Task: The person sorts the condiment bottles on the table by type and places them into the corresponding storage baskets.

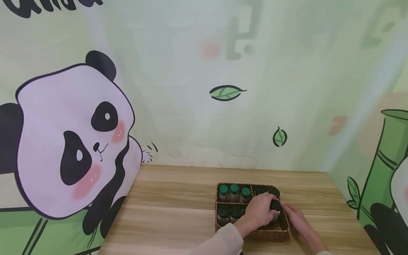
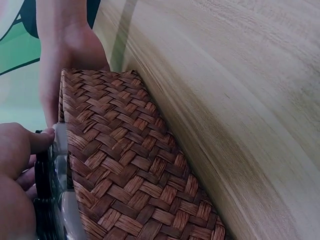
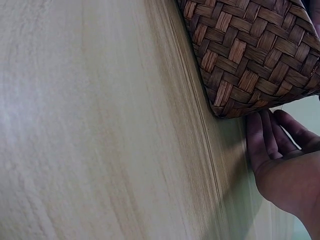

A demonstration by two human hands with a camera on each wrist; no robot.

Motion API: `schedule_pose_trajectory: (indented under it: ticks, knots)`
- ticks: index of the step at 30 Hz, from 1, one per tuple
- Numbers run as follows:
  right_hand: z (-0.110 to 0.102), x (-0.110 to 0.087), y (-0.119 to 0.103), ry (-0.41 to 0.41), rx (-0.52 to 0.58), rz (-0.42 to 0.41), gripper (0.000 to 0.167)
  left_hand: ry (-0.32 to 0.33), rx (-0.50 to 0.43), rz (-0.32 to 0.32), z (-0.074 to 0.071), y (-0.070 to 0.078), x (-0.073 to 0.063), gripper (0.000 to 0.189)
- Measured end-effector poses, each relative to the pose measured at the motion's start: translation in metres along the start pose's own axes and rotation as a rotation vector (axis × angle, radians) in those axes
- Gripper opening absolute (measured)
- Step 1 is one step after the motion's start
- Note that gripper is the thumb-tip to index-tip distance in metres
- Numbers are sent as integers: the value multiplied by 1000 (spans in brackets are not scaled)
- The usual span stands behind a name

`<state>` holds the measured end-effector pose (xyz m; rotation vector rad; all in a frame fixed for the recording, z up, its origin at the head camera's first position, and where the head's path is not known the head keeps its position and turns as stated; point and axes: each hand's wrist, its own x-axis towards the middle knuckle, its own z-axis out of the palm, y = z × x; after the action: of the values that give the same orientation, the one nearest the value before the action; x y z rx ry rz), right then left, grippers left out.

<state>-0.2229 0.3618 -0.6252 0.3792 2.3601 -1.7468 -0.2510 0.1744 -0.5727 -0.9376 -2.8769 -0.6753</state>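
A brown woven basket (image 1: pixel 271 235) with dividers stands on the wooden table, holding small bottles. My left hand (image 1: pixel 259 209) reaches over it and grips a black-capped bottle (image 1: pixel 275 205) by the cap in the front right part. In the left wrist view, the thumb and fingers of the left hand (image 2: pixel 15 165) are around the black cap, just over the basket's rim. My right hand (image 1: pixel 298 217) rests against the basket's right side, its fingers (image 3: pixel 256 140) fairly straight along the woven wall (image 3: pixel 250 55). Both hands partly hide the bottles on the right.
Several green-capped bottles (image 1: pixel 234 191) fill the basket's back left compartment. Black-capped bottles (image 1: pixel 224 213) stand in the front left, and more dark caps (image 1: pixel 261 190) show at the back right. Behind the wooden table (image 1: pixel 172 205) rises a backdrop (image 1: pixel 178 88) printed with pandas and leaves.
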Motion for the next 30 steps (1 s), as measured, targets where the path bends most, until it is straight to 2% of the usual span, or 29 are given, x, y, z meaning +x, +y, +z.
schedule_pose_trajectory:
  ticks: [7,10,16,21,25,27,30]
  knots:
    - [-5,5,3,-10,-13,17,86,-6,-19,-7,0,3,1,37]
    - [-7,3,6,-14,-31,42,88,-20,4,4,1,7,-2,38]
    - [-3,2,9,-10,-32,20,98,-22,160,33,6,8,-6,39]
    - [1,3,6,3,-32,13,101,-29,256,55,2,9,-5,41]
    - [0,1,7,14,-37,32,100,-35,374,81,-2,14,-3,42]
    - [-1,-2,6,2,-20,31,98,-33,427,90,-4,16,-3,41]
    - [-1,-8,2,-51,62,53,95,-41,482,106,-12,16,-3,47]
